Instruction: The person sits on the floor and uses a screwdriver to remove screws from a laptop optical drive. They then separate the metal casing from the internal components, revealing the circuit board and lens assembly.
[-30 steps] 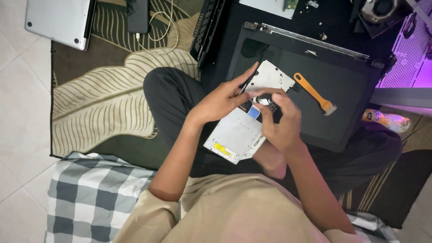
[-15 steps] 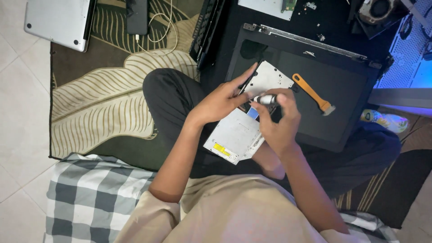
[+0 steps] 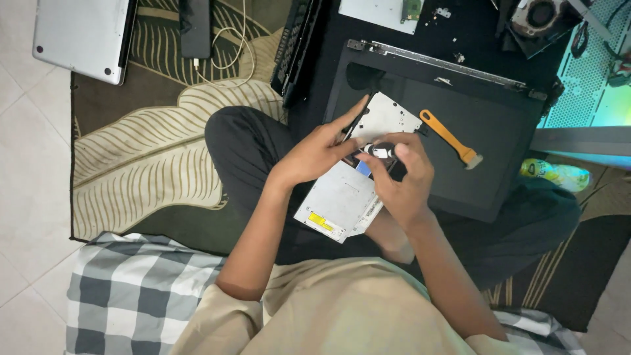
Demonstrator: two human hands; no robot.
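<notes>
While seated cross-legged, person braces silver optical drive (image 3: pixel 342 197) on lap | left hand (image 3: pixel 315 154) fingers clasp its edge | right hand (image 3: pixel 401 177) clenches small screwdriver (image 3: pixel 379 151) upright on it

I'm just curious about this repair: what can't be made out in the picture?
- Head view: the tip of the small black tool, hidden by the right hand.
- Optical drive: its middle, covered by both hands.
- Cooling fan: cut off by the top edge.
- Loose screws: too small.
</notes>
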